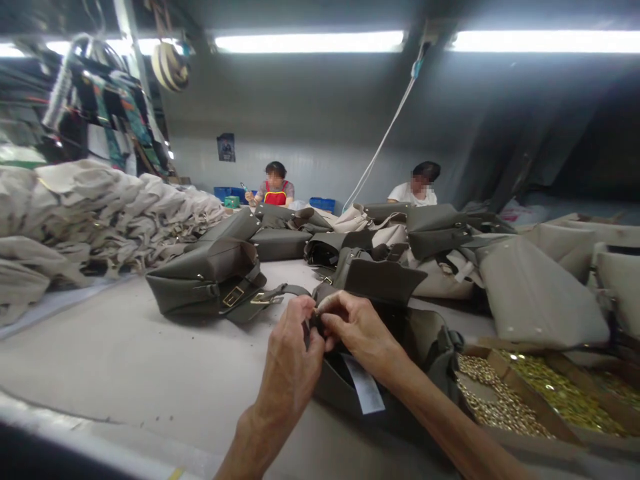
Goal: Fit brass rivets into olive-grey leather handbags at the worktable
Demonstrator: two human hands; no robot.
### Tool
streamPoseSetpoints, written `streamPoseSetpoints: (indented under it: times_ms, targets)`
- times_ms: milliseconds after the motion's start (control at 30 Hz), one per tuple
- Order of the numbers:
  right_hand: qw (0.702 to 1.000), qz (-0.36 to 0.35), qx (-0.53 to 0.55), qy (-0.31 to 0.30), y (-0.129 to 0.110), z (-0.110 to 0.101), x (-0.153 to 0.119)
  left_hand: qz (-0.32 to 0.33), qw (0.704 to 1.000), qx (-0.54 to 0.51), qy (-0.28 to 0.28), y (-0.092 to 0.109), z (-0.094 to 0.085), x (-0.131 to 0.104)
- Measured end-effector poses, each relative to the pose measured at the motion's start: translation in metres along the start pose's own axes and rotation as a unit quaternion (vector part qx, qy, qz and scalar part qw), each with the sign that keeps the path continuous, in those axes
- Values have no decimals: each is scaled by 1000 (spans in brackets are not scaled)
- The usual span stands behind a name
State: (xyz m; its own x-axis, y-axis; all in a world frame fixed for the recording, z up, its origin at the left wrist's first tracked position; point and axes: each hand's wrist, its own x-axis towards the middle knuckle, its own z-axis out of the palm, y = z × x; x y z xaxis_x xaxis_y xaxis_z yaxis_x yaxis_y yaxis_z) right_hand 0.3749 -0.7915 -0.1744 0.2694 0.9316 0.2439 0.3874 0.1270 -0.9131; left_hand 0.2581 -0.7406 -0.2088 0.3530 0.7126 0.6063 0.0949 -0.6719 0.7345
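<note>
A dark olive handbag [385, 277] lies in front of me with its flap raised and its mouth open. My left hand [294, 353] is closed on the left edge of this bag, thumb and fingers pinching the dark material. Against it, my right hand [356, 328] is closed in a pinch at the same spot; its fingertips hide whatever is between them. A white label [367, 387] hangs out of the bag below my right hand. To the left, a strap with a metal buckle [267, 299] reaches toward my fingers from a second dark handbag [200, 277].
Boxes of small gold metal fittings [505, 400] stand at the right, near my forearm. Beige bags [545, 293] and dark bags are heaped behind. Beige pieces [100, 220] are piled at the left. Two people [276, 190] sit across the table [125, 367].
</note>
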Motion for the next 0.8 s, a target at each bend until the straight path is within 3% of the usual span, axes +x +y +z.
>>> streamPoseSetpoints:
  times_ms: [133, 267, 400, 533, 667, 800]
  targets:
    - [1000, -6, 28, 3, 3, -1, -4, -23, 1000, 1, -1, 4, 3, 2]
    - [996, -31, -39, 77, 1, 5, -10, -27, 1000, 11, 7, 5, 8, 1]
    - [984, -76, -77, 140, -1, 9, -15, 1, 999, 34, 37, 4, 13, -5]
    - [987, -37, -37, 152, 5, 6, -12, 54, 994, 67, 71, 5, 12, -9]
    - [993, 47, 39, 99, 17, 3, 0, 74, 986, 102, 108, -2, 5, -11]
    - [992, 53, 101, 59, 21, 5, 6, -29, 997, 52, 50, -11, 0, -15]
